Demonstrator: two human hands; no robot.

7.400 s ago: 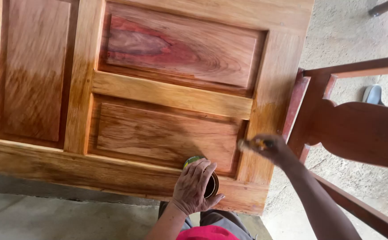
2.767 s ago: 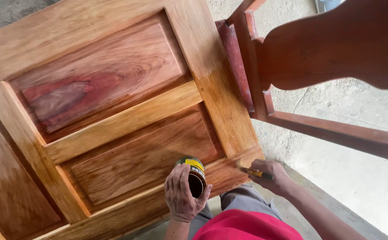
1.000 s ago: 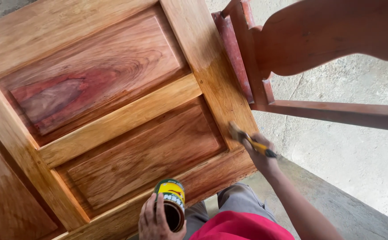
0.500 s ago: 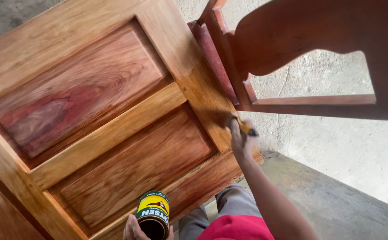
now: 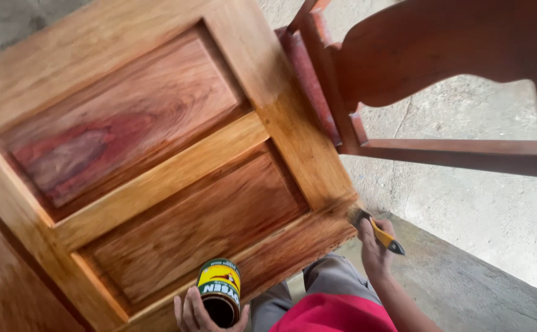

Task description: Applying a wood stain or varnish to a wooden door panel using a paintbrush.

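Panelled door point(image 5: 158, 160) across the left and centre of the frame, lying flat. Open can point(image 5: 219, 290) at the bottom centre, in front of the door's lower rail, cupped in the left hand point(image 5: 198, 315). Brush point(image 5: 373, 229) right of centre, bristles against the door's lower right corner, gripped by the right hand point(image 5: 376, 252). Carved wooden frame point(image 5: 441, 80) in the upper right, over the concrete floor point(image 5: 484, 209).

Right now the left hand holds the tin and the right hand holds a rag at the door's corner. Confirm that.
Not quite: the head view shows the right hand holding a yellow-handled brush, not a rag, at the wooden door corner. The left hand does hold the tin.
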